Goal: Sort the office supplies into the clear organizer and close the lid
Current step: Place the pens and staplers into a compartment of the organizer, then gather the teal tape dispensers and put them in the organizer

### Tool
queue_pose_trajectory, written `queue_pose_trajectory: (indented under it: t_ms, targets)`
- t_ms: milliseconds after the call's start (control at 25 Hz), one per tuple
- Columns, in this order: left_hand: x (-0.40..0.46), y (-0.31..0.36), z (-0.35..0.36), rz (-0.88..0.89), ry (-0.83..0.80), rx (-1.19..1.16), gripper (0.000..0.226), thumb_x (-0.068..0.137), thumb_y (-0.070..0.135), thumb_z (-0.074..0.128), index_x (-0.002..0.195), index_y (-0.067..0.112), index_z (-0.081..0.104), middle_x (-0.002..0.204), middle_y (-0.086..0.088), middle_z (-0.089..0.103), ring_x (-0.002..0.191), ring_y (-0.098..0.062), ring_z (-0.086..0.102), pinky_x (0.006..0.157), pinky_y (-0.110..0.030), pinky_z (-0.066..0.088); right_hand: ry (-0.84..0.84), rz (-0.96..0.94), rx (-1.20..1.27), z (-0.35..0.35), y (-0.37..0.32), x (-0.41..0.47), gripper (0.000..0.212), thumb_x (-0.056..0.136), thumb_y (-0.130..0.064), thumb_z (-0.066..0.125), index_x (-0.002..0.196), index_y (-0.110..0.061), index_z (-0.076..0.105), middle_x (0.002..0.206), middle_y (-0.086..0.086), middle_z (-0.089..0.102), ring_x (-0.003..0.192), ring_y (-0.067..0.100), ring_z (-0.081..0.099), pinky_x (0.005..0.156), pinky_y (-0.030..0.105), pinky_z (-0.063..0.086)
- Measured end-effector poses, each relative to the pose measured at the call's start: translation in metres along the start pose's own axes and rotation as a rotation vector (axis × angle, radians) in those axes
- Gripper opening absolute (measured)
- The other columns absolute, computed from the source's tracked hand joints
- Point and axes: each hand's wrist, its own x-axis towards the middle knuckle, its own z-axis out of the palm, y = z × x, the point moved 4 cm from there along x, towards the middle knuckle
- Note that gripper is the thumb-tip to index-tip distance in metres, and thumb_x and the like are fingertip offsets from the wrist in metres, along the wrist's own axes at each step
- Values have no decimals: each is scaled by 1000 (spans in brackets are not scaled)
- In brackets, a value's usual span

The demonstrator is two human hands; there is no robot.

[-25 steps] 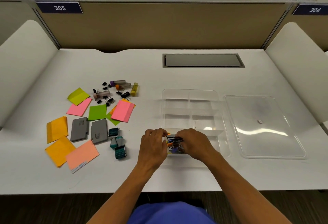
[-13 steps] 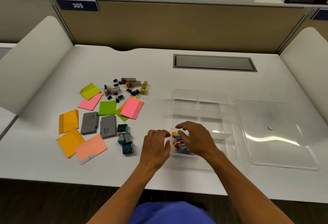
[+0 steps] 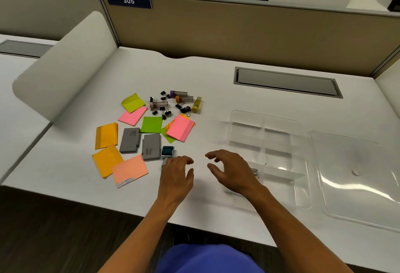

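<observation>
The clear organizer (image 3: pixel 265 125) stands on the white desk, its lid (image 3: pixel 357 177) lying flat to its right. A few small items (image 3: pixel 255 172) show in its near left compartment, mostly hidden behind my right hand (image 3: pixel 231 170). That hand hovers left of the organizer with fingers loosely spread and holds nothing. My left hand (image 3: pixel 176 172) lies over the teal stamps (image 3: pixel 167 151), fingers relaxed, covering some of them. Sticky notes (image 3: pixel 180 131), two grey cases (image 3: pixel 151 146), black binder clips (image 3: pixel 166 113) and small tubes (image 3: pixel 184 99) are scattered further left.
A grey cable hatch (image 3: pixel 285 82) is set into the desk behind the organizer. Curved white dividers (image 3: pixel 65 67) flank the desk, with a tan partition (image 3: pixel 238 32) at the back. The desk's front edge runs just under my forearms.
Both hands have left the organizer's near left compartment and moved left toward the loose supplies. The camera has swung left, so everything sits further right in view.
</observation>
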Motion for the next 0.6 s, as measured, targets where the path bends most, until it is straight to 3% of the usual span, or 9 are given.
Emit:
queue_pose_trajectory:
  t_ms: [120, 360, 600]
  targets:
    - [-2, -21, -12, -69, 19, -30, 32, 82, 18, 72, 112, 21, 61, 117, -1, 65, 115, -23, 55, 97, -40, 47, -30, -23, -12, 11, -11, 8, 36, 91, -42, 58, 127, -35, 57, 123, -17, 63, 102, 2, 60, 86, 25, 49]
    - [9, -58, -28, -173, -20, -66, 48, 81, 14, 74, 125, 20, 53, 132, -5, 55, 125, -27, 48, 105, -43, 44, -166, -72, -62, 40, -28, 23, 49, 92, -45, 56, 139, -31, 47, 137, -11, 53, 117, 9, 54, 90, 25, 45]
    - [20, -83, -28, -194, -83, -137, 49, 83, 12, 71, 127, 18, 51, 130, -2, 56, 120, -23, 51, 102, -36, 46, -213, -44, -119, 67, -39, 43, 45, 95, -44, 52, 138, -30, 48, 139, -9, 52, 119, 12, 54, 93, 32, 47]
